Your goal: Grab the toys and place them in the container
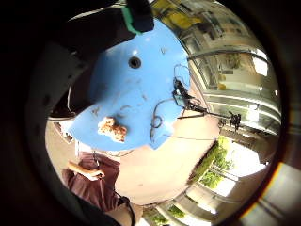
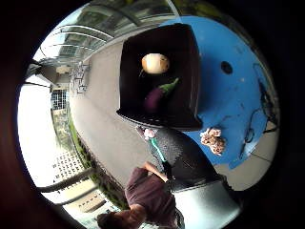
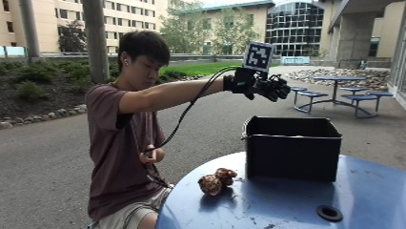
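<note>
Blue table (image 3: pixel 355 191) carries black bin (image 3: pixel 292 148) near edge. Bin holds onion (image 2: pixel 155 63) and eggplant (image 2: pixel 159 93). Brown toy (image 3: pixel 216 180) lies on table beside bin, not yet collected. Right hand (image 3: pixel 263 86) hovers above bin, fingers loosely curled, empty, apparently post-drop.

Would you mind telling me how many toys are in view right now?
3. A round yellowish onion-like toy and a purple eggplant toy lie inside the black rectangular container; a brown lumpy toy sits on the blue round table beside it. Others may be hidden.
</note>
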The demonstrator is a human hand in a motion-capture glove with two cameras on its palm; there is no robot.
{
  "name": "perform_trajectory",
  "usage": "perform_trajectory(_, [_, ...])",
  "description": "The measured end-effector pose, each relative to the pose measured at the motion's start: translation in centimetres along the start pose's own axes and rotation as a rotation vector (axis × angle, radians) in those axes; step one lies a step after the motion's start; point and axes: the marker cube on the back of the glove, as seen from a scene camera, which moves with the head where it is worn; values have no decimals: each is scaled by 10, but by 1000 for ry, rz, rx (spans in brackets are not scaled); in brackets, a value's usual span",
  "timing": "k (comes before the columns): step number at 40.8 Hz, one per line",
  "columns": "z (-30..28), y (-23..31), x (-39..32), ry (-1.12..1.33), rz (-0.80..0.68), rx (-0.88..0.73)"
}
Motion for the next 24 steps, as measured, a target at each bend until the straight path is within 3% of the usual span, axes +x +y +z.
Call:
perform_trajectory(9, [38,56,106,58,-36,5])
perform_trajectory(12, [67,66,127,82,27,10])
perform_trajectory(24, [232,72,110,22,-64,-143])
